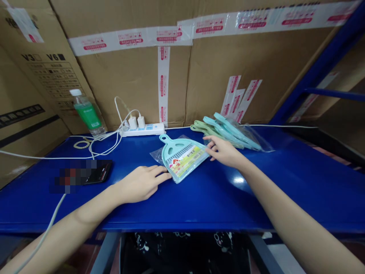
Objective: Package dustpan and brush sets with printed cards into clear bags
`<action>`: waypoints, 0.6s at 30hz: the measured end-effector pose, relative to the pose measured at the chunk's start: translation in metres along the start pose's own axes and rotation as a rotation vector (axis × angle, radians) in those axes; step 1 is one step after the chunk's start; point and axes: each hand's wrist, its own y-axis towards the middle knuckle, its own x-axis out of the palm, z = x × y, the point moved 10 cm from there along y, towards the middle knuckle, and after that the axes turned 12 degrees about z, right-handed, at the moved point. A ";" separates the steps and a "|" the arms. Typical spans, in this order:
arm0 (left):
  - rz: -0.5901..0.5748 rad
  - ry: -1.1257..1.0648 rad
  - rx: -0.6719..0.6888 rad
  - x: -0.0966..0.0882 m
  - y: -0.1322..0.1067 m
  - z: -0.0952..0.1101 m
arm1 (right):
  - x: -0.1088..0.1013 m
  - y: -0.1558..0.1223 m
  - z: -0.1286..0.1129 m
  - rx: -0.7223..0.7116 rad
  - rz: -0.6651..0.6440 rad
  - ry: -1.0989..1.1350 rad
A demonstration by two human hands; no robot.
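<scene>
Left hand (142, 184): fingers stretched flat on surface, unclenched, tips touching near-left rim of mint dustpan (182, 158). Right hand (224, 152): fingers lightly curled at dustpan's right edge; pinching or merely touching, cannot tell. Dustpan in clear bag, flat mid-table between both hands, handle pointing away. Just behind right hand: pile of bagged dustpans (228, 131). Glossy blue table (199, 205). Left side: phone (98, 171), power strip (144, 129), green-label bottle (87, 112). Taped cardboard boxes (128, 76) wall off back; blue rack post (322, 64) at right.
</scene>
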 end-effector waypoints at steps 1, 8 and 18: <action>-0.001 0.002 -0.005 0.000 0.000 -0.001 | 0.001 0.002 0.003 0.020 0.006 0.046; -0.015 0.040 -0.026 0.001 0.000 -0.003 | 0.012 0.001 0.017 0.296 -0.020 0.394; -0.044 0.079 -0.047 0.003 0.000 -0.005 | 0.027 -0.009 0.015 0.534 -0.049 0.698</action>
